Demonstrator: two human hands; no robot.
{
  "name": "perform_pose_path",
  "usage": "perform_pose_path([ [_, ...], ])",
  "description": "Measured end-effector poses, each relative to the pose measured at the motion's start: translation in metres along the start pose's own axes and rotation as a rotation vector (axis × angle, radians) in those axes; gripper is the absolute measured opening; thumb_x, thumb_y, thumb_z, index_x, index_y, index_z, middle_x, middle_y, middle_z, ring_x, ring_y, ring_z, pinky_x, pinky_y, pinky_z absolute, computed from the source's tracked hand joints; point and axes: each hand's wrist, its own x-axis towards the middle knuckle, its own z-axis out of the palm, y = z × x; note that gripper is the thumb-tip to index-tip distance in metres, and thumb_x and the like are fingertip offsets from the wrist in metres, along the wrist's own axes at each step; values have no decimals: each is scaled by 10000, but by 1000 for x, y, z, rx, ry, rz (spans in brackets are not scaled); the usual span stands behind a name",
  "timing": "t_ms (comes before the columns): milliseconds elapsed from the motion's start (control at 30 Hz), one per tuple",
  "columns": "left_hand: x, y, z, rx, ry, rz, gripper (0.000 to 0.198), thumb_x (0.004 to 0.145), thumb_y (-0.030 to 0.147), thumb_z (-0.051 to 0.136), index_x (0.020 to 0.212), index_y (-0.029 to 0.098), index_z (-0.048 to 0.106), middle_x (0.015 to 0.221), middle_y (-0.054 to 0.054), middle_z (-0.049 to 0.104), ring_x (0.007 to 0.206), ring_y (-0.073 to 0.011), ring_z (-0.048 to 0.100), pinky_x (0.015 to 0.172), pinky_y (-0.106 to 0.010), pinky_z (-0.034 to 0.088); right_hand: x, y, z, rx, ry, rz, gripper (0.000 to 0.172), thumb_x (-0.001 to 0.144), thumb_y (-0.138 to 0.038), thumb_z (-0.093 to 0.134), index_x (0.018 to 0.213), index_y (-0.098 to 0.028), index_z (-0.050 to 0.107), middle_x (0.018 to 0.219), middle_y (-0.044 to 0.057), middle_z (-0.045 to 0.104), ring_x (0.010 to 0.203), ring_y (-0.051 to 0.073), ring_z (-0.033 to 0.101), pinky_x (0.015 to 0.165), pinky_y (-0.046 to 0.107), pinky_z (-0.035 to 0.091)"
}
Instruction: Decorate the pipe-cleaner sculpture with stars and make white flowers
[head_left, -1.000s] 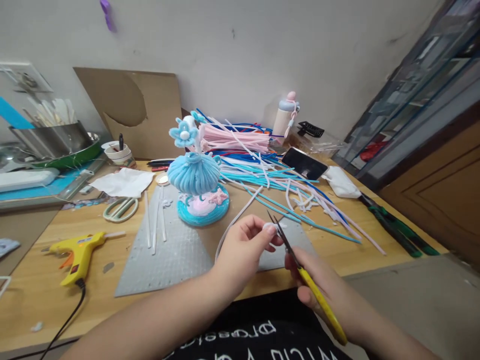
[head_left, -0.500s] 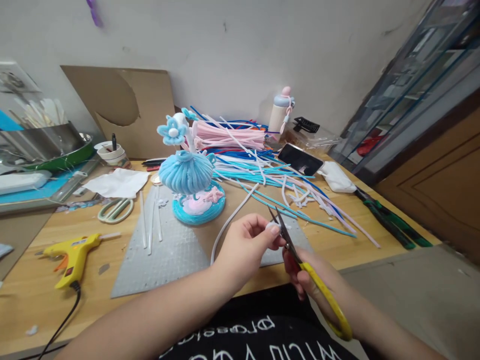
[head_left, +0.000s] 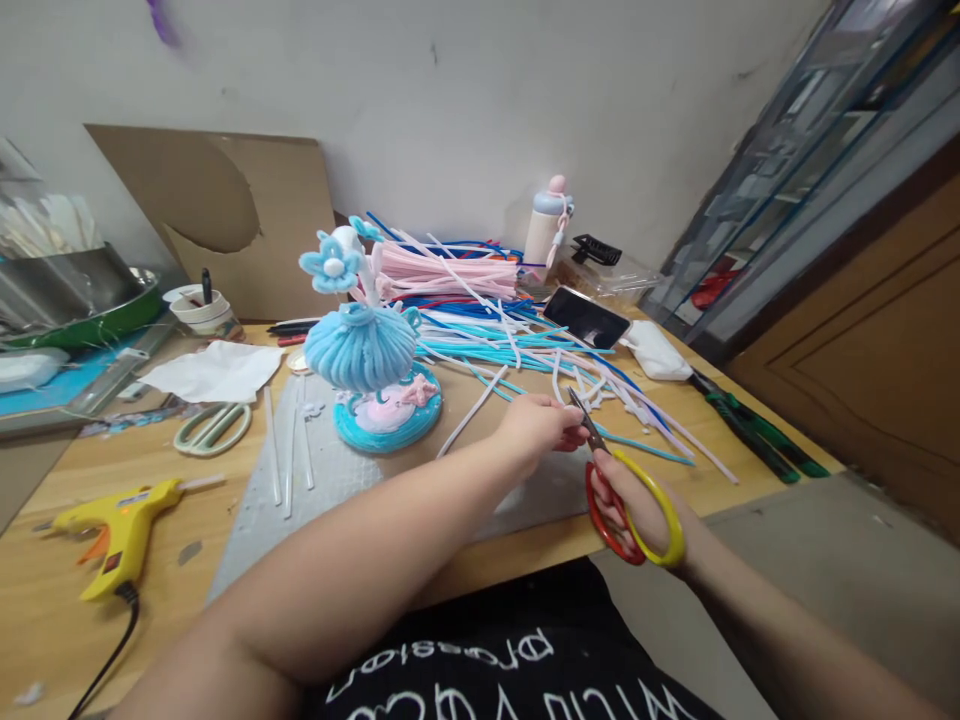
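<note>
Left grip: the left hand (head_left: 536, 428) has its fingertips pressed together in a pinch. I cannot tell what sits between them, because the hand covers it.
Right grip: the right hand (head_left: 636, 506) has its fingers through the red and yellow loops of the scissors (head_left: 592, 436) and holds them tight.
Blades: they look almost closed. They touch or nearly touch the left fingertips.
Which way: the scissors point up and to the left, from the right hand to the left pinch. The long line of the scissors runs the same way.
Nearer hand: the left hand is right at the blade tips. The right hand is lower, near the table edge.
White fuzzy stick: the white fuzzy stick (head_left: 471, 412) lies just left of the left hand. It slants up to the right across the table (head_left: 45, 600).
Under the arm: a grey mat (head_left: 330, 490) lies flat, partly covered by the left arm.
Farther out: a blue doll (head_left: 360, 345) stands on a round base. Behind it is a pile of fuzzy sticks (head_left: 480, 300).
Far left: a yellow glue gun (head_left: 112, 520) lies well apart from both hands.
Hard to see: the very tip of the blades, and whether the white fuzzy stick reaches into the pinch.
</note>
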Motion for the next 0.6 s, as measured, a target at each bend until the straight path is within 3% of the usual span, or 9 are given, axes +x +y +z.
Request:
perform_pose_path([
  [133, -5, -2, -12, 17, -46, 26, 165, 798, 141, 610, 640, 113, 572, 573, -19, 620, 536, -81, 577, 603, -222, 464, 22, -11, -25, -378, 14, -21, 517, 832, -660, 285, 548, -237, 371, 351, -67, 319, 266, 127, 373, 320, 251, 325],
  [300, -62, -1, -51, 163, -66, 156, 156, 696, 254, 715, 733, 111, 666, 661, -12, 630, 601, -88, 552, 625, -228, 456, 48, -40, -48, -969, 227, -176, 373, 805, -494, 494, 580, -197, 523, 578, 48, 591, 581, 204, 578, 528, 278, 375],
  [367, -92, -2, -71, 228, 0, 187, 221, 692, 300, 718, 832, 134, 671, 684, 3, 623, 606, -91, 541, 621, -232, 455, 57, -46, -50, -1069, 263, -217, 323, 818, -446, 487, 654, -182, 578, 659, 76, 630, 658, 230, 593, 570, 294, 381],
  [433, -120, -6, -93, 231, 146, 205, 274, 686, 324, 725, 891, 166, 636, 707, 18, 616, 625, -99, 547, 611, -231, 450, 63, -47, -46, -1124, 316, -290, 316, 828, -432, 480, 755, -163, 629, 744, 107, 654, 733, 260, 609, 624, 321, 412],
  [533, -154, -19, -128, 310, 336, 262, 235, 709, 366, 709, 765, 167, 596, 722, 13, 604, 692, -111, 552, 659, -229, 445, 59, -47, -28, -1184, 421, -565, 349, 834, -402, 508, 994, -123, 646, 1004, 173, 646, 968, 315, 586, 808, 398, 439],
  [600, -170, -31, -151, 354, 424, 241, 250, 706, 383, 712, 787, 176, 597, 722, 12, 603, 697, -117, 549, 657, -226, 440, 47, -48, -5, -1155, 271, -811, 399, 836, -372, 551, 1150, -131, 595, 1172, 173, 589, 1107, 308, 525, 920, 423, 407],
])
